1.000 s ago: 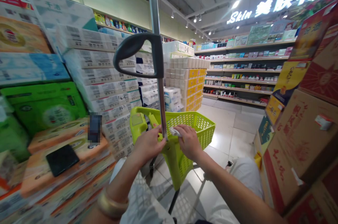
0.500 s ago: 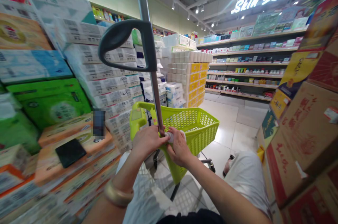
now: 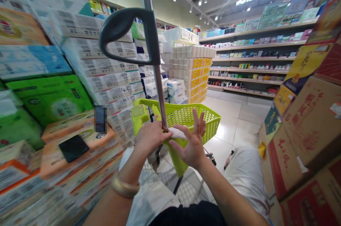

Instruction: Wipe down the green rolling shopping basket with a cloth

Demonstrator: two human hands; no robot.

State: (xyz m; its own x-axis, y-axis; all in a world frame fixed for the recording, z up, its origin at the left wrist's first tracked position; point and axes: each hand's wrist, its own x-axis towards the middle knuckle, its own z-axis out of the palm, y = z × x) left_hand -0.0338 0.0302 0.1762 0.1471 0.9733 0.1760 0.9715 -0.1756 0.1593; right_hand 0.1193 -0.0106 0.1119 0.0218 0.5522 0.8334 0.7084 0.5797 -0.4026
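My left hand [image 3: 151, 136] is closed around the foot of a metal pole [image 3: 160, 94] at the near rim of a lime-green shopping cart [image 3: 210, 123]. Its thumb lies across the front, and the other fingers are mostly hidden. A piece of white tissue or cloth [image 3: 177, 132] stretches from beside that thumb towards my right hand [image 3: 194, 144]. The right fingers are spread and raised over the basket, the thumb and forefinger near the white piece; contact is unclear. Higher on the pole sits a grey loop handle [image 3: 130, 36].
Stacked paper packs [image 3: 117, 66] stand at the left, with a dark flat object [image 3: 74, 148] on orange packs. Cardboard cartons [image 3: 306, 123] rise on the right. Shelves of small goods [image 3: 253, 55] line the back beyond a tiled floor [image 3: 229, 112]. My knees flank the cart.
My right hand has opened, its fingers lifting and spreading away from the white piece, which now shows more. My left hand stays by the pole. The view has shifted slightly.
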